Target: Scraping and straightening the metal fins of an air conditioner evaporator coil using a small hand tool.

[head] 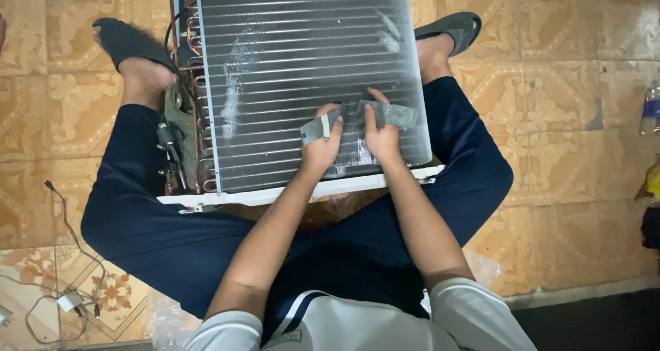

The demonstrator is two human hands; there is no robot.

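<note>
Landmark: a square air-conditioner coil block of fine silver aluminium fins (302, 69) stood between the seated person's spread legs, its finned face tilted up toward the head camera, probably so that both hands could work on it from above.

Far left of the coil: a thin black cable with a small white adapter (69, 301) lay loose on the patterned beige floor tiles (550, 117), well apart from the coil.

Left edge of the coil: bent copper tubes and return loops (196, 83) ran down this side, with a dark valve fitting below them.

Left foot: a dark grey slipper (127, 41) was planted just beside the coil's upper left corner; it seemed to brace the block.

Front of the coil: a white plastic base rail (289, 193) ran under the fins, near the person's lap.

Left hand (322, 148): it pinched a flat grey strip of worn metal tape (320, 126), fingers closed on it, against the coil's lower right face.

Right hand (381, 138): it pinched a second grey strip (393, 114), thumb on top, touching the fins beside the first strip.

Right foot: a matching grey slipper (454, 28) sat at the coil's upper right corner.

Far right of the coil: a clear plastic bottle (650, 109) stood at the picture's edge; its contents could not be told.

Containers: apart from the bottle, none was seen.
</note>
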